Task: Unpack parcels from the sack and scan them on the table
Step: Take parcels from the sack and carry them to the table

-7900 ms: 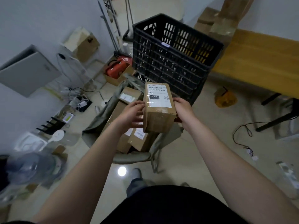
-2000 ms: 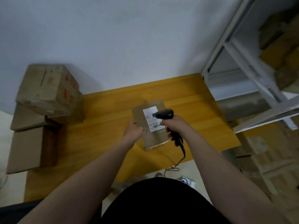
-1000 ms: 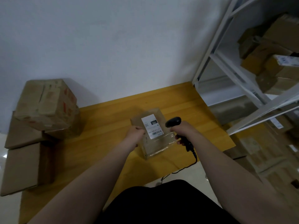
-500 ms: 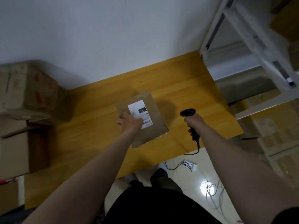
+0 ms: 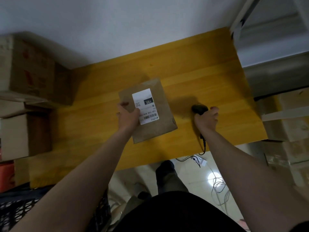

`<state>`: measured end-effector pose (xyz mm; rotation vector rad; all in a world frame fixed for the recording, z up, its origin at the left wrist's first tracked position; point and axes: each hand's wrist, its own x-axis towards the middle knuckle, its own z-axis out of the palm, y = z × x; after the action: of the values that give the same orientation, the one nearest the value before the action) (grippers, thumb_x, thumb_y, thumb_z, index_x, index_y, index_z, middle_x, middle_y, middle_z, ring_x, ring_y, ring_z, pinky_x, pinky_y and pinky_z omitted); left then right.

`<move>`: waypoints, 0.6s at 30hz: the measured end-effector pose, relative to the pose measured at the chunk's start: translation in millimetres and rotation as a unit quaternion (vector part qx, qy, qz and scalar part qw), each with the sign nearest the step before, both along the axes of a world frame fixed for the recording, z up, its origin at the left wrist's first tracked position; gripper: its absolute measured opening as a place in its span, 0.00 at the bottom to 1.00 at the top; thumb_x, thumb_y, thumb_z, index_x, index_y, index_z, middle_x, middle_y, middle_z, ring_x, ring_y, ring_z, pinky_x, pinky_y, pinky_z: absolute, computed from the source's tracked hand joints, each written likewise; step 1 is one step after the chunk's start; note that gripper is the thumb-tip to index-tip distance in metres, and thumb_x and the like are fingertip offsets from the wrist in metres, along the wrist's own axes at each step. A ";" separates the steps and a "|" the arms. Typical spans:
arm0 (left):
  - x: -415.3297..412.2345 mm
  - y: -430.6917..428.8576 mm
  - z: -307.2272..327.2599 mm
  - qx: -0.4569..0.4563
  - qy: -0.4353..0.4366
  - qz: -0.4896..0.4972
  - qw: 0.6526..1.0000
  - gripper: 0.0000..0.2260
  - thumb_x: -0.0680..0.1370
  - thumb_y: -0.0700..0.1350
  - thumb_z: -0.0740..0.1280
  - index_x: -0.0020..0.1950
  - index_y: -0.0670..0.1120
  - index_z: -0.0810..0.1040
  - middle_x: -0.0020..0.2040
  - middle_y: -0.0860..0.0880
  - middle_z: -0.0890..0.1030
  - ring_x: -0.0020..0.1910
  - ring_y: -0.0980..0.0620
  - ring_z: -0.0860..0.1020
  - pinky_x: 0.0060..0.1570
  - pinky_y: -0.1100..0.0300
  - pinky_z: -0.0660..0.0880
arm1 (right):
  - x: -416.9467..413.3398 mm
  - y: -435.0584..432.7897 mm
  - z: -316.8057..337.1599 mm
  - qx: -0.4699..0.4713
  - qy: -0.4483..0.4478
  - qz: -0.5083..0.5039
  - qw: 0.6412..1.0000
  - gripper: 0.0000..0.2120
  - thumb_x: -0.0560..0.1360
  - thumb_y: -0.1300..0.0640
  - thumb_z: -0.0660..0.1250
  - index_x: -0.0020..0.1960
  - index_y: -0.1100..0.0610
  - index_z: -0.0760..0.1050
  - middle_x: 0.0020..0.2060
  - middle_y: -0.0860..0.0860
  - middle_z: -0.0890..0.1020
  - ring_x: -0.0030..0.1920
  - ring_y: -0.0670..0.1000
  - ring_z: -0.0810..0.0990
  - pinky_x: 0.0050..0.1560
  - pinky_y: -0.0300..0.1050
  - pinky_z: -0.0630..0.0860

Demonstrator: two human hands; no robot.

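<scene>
A brown cardboard parcel (image 5: 160, 114) with a white label on top sits over the middle of the yellow wooden table (image 5: 209, 77). My left hand (image 5: 127, 115) grips its left edge, thumb on the label. To its right, my right hand (image 5: 207, 120) is closed around the handle of a black barcode scanner (image 5: 199, 109), whose head is low over the table and whose cable hangs off the front edge. The sack is out of view.
Stacked cardboard boxes (image 5: 31, 71) fill the table's left end. A white metal shelf frame (image 5: 240, 15) stands at the right, with more boxes (image 5: 291, 114) below. A black crate (image 5: 15, 213) is at the lower left. Cables and a power strip (image 5: 199, 160) lie on the floor.
The scanner has moved off the label, to the right of the parcel and down toward the table. My left hand still holds the parcel, which sits slightly farther left.
</scene>
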<state>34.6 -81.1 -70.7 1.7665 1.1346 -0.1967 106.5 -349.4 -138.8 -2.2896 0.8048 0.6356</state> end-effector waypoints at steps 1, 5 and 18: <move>-2.4 2.1 0.7 -0.010 -0.010 0.007 1.000 0.21 0.78 0.43 0.67 0.66 0.56 0.62 0.67 0.42 0.72 0.56 0.41 0.79 0.47 0.46 0.81 | -1.0 4.8 5.6 -0.035 -0.041 0.015 0.998 0.27 0.78 0.57 0.69 0.72 0.58 0.59 0.71 0.60 0.66 0.68 0.67 0.68 0.59 0.62 0.72; -12.1 4.2 0.8 -0.054 -0.021 0.047 0.997 0.31 0.80 0.44 0.71 0.75 0.49 0.55 0.63 0.45 0.76 0.55 0.46 0.80 0.45 0.53 0.77 | 6.5 33.9 27.2 0.025 -0.169 0.130 0.977 0.20 0.80 0.58 0.68 0.69 0.56 0.68 0.66 0.57 0.74 0.65 0.63 0.71 0.59 0.59 0.72; -113.2 30.3 33.7 -0.143 0.026 0.035 0.989 0.18 0.84 0.54 0.62 0.73 0.53 0.65 0.50 0.56 0.75 0.46 0.55 0.75 0.37 0.56 0.72 | -73.5 100.3 77.7 0.225 -0.052 0.163 0.959 0.17 0.78 0.58 0.60 0.62 0.46 0.80 0.51 0.45 0.83 0.43 0.45 0.80 0.37 0.45 0.72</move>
<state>-78.7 -50.7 -37.0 1.4727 1.1422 -0.3471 33.0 -249.1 -61.0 -2.0193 0.1979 0.7489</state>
